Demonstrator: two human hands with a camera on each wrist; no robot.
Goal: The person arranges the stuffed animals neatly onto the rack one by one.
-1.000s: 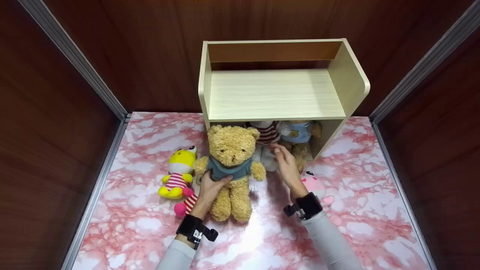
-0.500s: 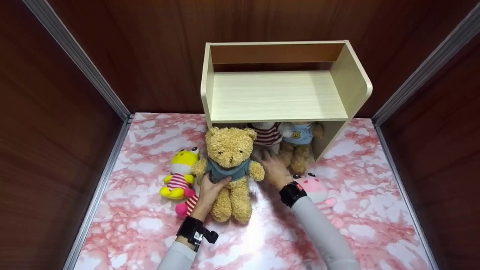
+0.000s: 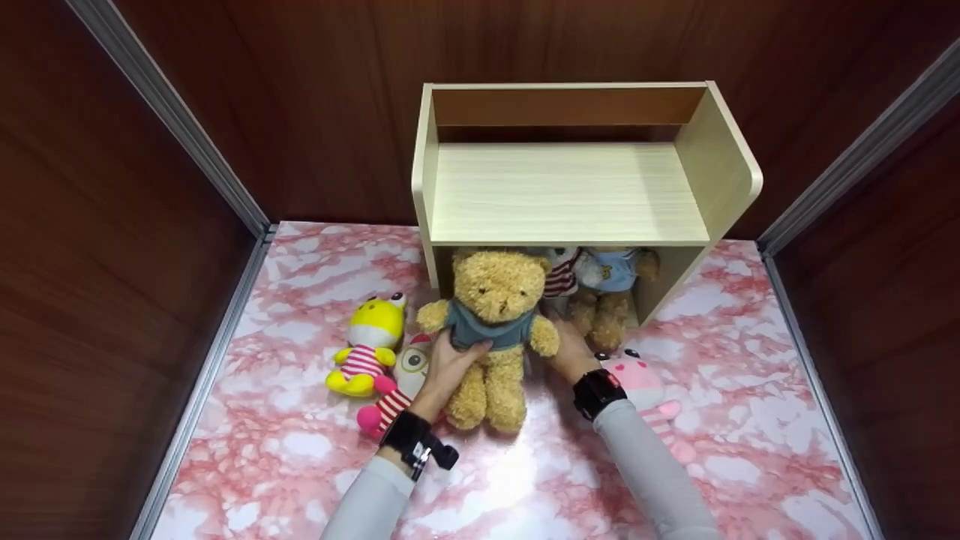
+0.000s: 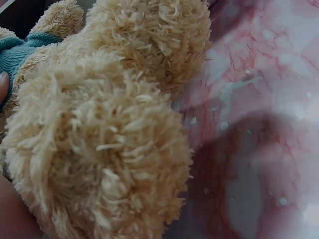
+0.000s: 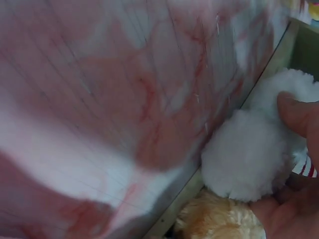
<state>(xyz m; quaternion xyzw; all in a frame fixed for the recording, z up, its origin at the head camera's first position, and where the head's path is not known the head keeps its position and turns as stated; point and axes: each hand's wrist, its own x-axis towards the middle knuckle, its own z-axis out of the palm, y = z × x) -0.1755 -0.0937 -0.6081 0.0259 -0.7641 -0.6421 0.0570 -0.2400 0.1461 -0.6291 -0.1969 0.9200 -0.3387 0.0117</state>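
Observation:
My left hand (image 3: 454,367) grips a tan teddy bear (image 3: 499,289) in a teal top, its thumb lying across the bear's belly. The bear is upright in front of the shelf's lower compartment, at its left half. In the left wrist view the bear's furry legs (image 4: 99,149) fill the near side. My right hand (image 3: 571,356) reaches in at the compartment's front, partly hidden behind the teddy's arm. The right wrist view shows its thumb and fingers around the white fluffy legs (image 5: 246,154) of a plush toy in a red-striped shirt (image 3: 562,279), mostly hidden behind the teddy.
A pale wooden shelf unit (image 3: 570,191) stands at the back. Inside its right end sits a brown bear in blue (image 3: 616,271). Left of the teddy lie a yellow frog plush (image 3: 369,330) and a plush with round glasses (image 3: 412,364); a pink plush (image 3: 636,382) lies right.
My left hand has shifted the teddy to the right, so it covers more of the striped plush. The right hand has come down and in, to the striped plush's legs behind the teddy's arm.

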